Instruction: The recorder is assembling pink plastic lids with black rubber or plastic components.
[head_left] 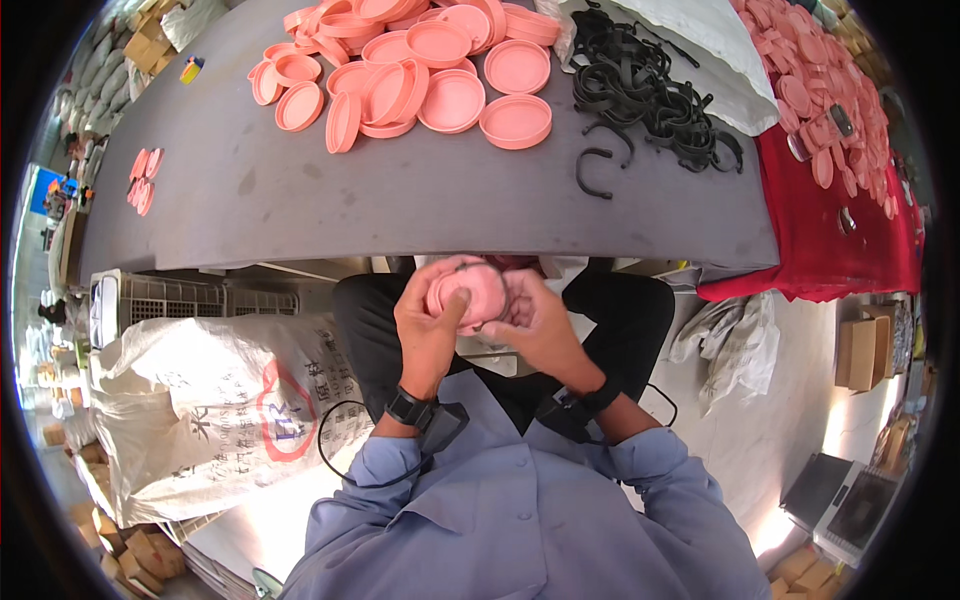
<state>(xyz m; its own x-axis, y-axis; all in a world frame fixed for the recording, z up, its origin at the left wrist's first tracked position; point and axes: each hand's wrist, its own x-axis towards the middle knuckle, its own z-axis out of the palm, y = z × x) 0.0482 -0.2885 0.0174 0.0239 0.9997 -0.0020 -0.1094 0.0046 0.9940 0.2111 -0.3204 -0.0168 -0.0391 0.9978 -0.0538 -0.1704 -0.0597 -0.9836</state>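
Above my lap, at the near edge of the table, both hands hold a round pink plastic part [478, 292]. My left hand [421, 332] is closed around its left side, the thumb lying across its face. The fingers of my right hand [541, 326] grip the right rim, where a black curved strip [502, 283] runs along the edge. How far the strip goes round is partly hidden by my fingers. On the table lie a heap of round shallow pink plastic cases [515, 120] and a tangled pile of black C-shaped bands [640, 90].
The grey table [330, 205] spans the front. Small pink pieces [145, 180] lie at its left. A red cloth [800, 240] at right carries more pink parts [815, 90]. A white woven sack [210, 410] and a plastic crate [170, 300] stand beside my left leg.
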